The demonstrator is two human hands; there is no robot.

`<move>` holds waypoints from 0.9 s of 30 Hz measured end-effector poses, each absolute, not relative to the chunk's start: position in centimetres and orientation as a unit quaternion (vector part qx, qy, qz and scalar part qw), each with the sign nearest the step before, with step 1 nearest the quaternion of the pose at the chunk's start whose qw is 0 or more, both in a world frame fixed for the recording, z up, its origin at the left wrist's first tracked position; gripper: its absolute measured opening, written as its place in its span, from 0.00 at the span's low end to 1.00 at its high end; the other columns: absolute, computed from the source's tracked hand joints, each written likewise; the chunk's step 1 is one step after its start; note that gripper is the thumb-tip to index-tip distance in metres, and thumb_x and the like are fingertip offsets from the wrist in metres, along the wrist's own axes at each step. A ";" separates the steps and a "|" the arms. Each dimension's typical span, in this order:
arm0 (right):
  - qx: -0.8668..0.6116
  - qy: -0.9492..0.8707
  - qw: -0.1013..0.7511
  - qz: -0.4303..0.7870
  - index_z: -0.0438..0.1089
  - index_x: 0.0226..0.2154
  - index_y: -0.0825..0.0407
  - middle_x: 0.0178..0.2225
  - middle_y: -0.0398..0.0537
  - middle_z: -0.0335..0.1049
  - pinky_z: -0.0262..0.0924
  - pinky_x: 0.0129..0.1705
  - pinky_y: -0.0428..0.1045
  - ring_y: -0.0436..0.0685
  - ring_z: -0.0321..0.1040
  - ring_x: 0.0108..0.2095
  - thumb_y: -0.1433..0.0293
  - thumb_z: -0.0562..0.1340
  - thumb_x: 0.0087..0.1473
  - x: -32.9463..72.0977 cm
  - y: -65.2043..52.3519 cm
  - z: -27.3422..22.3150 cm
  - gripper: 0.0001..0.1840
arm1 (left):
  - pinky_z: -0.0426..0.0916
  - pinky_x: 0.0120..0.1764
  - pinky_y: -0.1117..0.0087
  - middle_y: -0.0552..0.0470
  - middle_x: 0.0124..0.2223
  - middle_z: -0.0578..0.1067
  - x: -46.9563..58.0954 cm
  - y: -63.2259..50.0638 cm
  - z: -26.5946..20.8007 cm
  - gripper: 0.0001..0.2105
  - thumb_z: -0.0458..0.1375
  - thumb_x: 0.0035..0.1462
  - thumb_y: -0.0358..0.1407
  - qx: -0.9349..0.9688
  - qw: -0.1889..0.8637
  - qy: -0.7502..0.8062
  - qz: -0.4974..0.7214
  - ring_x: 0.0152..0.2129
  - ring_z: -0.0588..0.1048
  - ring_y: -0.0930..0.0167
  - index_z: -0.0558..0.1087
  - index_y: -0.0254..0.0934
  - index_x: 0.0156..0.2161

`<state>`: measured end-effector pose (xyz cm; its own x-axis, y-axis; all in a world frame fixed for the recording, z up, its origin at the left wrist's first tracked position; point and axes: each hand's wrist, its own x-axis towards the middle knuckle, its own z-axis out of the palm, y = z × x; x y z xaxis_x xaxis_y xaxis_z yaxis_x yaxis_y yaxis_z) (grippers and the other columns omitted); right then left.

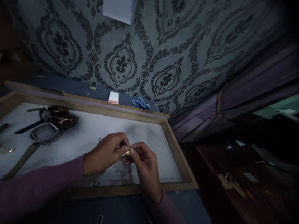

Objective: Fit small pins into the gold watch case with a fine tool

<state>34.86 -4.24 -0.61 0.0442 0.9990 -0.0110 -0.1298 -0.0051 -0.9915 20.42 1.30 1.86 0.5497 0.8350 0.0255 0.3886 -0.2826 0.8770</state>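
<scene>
A small, shiny gold-coloured piece (128,153) with a rounded face is held over the wooden tray (173,149). My right hand (147,165) grips it between thumb and fingers, the thumb lying on its upper face. From the other side my left hand (105,154) pinches at its upper edge with thumb and forefinger. Fingers cover much of the piece, so its exact kind does not show. A small dark ring (96,184) lies near the tray's front edge, below my left hand. Another small dark loop (100,140) shows just behind that hand.
Brown-tinted sunglasses (64,122) and a strap with a loop (44,134) lie at the tray's left. Behind its back rim are a blue cloth (141,102) and a small white packet (113,97). A dark red table (217,161) stands right, beside a purple curtain (196,109).
</scene>
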 end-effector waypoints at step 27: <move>-0.463 -0.416 0.546 0.561 0.71 0.35 0.51 0.31 0.44 0.76 0.72 0.35 0.50 0.54 0.75 0.32 0.66 0.68 0.51 34.9 -4.0 -0.9 0.09 | 0.61 0.32 0.69 0.53 0.32 0.69 19.6 1.2 2.2 0.05 0.48 0.58 0.29 0.802 0.361 0.390 0.270 0.29 0.67 0.70 0.65 0.37 0.32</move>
